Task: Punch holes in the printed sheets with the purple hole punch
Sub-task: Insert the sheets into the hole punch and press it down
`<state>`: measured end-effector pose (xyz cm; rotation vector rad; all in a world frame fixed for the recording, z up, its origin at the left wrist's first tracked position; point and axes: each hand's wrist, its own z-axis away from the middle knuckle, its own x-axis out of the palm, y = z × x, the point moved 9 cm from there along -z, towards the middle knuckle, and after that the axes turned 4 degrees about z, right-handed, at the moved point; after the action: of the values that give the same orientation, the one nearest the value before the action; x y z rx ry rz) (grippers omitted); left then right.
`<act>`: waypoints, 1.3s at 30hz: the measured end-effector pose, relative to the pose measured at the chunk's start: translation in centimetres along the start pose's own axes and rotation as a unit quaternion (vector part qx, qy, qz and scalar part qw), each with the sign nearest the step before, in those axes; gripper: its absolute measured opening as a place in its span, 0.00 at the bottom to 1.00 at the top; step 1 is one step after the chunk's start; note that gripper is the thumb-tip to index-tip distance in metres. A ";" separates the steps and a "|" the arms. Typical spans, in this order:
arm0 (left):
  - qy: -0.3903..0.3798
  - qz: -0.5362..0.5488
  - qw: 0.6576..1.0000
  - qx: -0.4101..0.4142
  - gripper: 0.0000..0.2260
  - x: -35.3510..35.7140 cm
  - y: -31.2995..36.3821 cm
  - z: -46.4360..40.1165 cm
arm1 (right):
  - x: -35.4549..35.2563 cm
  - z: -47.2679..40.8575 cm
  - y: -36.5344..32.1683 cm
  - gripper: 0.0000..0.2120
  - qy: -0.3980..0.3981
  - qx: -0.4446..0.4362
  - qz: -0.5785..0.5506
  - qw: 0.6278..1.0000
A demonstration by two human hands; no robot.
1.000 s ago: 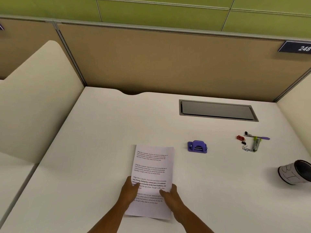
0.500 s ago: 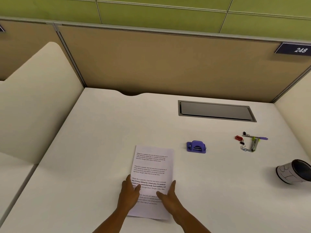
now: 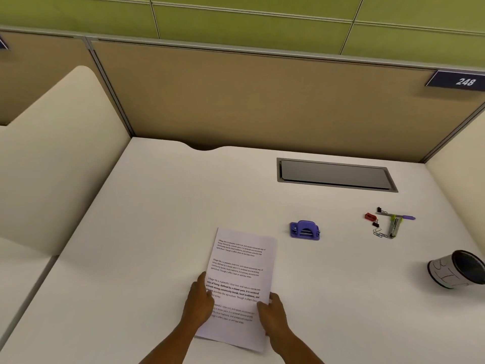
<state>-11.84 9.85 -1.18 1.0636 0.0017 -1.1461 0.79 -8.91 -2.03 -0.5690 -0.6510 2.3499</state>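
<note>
bracketing the printed sheets [image 3: 241,271], likely to square them, the left hand [image 3: 199,300] lies flat-fingered on one edge, the right hand [image 3: 271,313] curls at the other with its grip unclear, the purple hole punch [image 3: 305,230] sitting beyond the fingertips [image 3: 202,278]

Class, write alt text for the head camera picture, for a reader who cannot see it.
A person's left hand and right hand rest on the side edges of printed sheets lying on a white desk. A purple hole punch sits untouched beyond the sheets to the right; farther right lie pens and clips and a cup on its side.
</note>
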 end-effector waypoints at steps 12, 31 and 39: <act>0.031 0.113 0.990 -0.083 0.17 -1.7 -2.9 -0.4 | -0.3 -0.1 4.5 0.17 -0.006 0.113 -0.247 0.962; 0.060 0.292 0.945 -0.136 0.19 2.5 -5.0 2.4 | -1.0 0.4 5.6 0.12 -0.027 0.101 -0.338 0.935; 0.023 0.225 0.963 -0.150 0.17 -0.5 -6.6 0.8 | -8.3 -3.1 3.2 0.10 -0.009 0.009 -0.274 0.962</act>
<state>-17.32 9.62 -5.03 0.7668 -0.0282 -0.6827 6.93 -15.71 -4.45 -0.3052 -0.6908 1.8400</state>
